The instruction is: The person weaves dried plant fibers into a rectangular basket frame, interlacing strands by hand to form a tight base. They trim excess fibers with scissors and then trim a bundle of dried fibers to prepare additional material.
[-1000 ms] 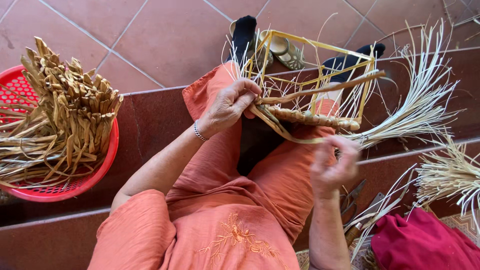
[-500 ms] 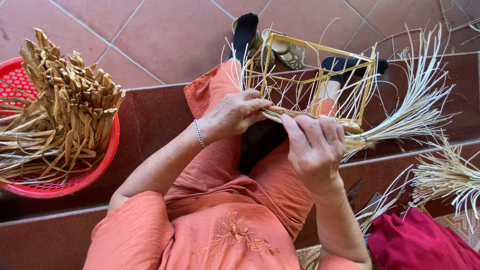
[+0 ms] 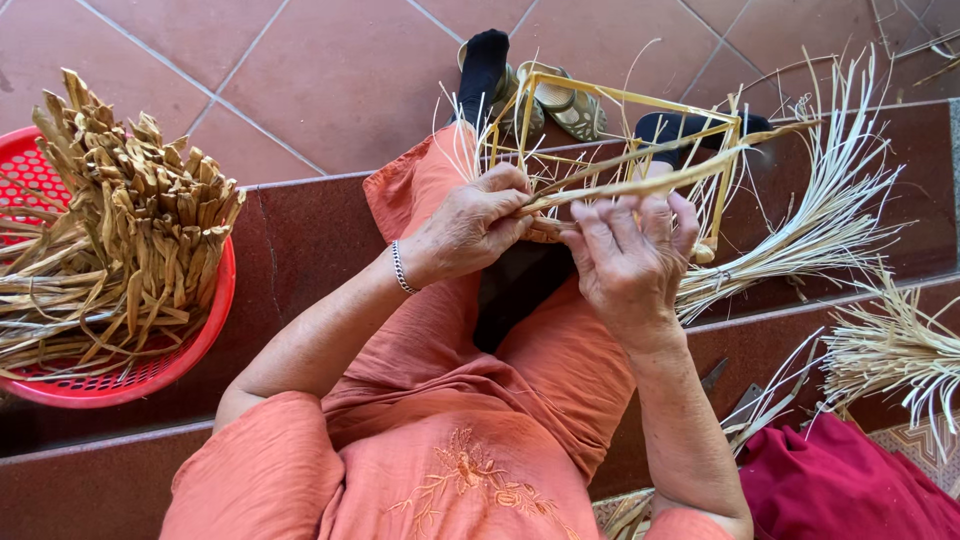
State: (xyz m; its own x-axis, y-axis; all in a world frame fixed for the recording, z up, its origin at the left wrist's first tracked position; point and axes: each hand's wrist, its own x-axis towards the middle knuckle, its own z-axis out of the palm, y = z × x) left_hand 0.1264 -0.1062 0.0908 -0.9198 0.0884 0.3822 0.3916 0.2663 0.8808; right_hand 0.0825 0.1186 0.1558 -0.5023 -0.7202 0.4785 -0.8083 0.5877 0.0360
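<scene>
I sit on a step in orange clothes with a box-shaped frame of yellow bamboo sticks (image 3: 640,105) resting over my knees. My left hand (image 3: 470,225), with a bead bracelet at the wrist, pinches the near end of a pale flat strip (image 3: 650,180) where it meets the frame. My right hand (image 3: 625,260) closes on the same strip and frame bar just beside the left, fingers curled over it. Thin pale strands hang off the frame and fan out to the right.
A red plastic basket (image 3: 200,340) full of dry brown stalks stands at the left on the step. Bundles of pale strips (image 3: 840,220) lie at the right, another bundle (image 3: 900,350) below. A dark red cloth (image 3: 850,490) is at the lower right. Sandalled feet rest on the tiled floor.
My right hand rose from my lap at the right up to the frame and took hold beside the left hand. The frame tilted and shifted slightly.
</scene>
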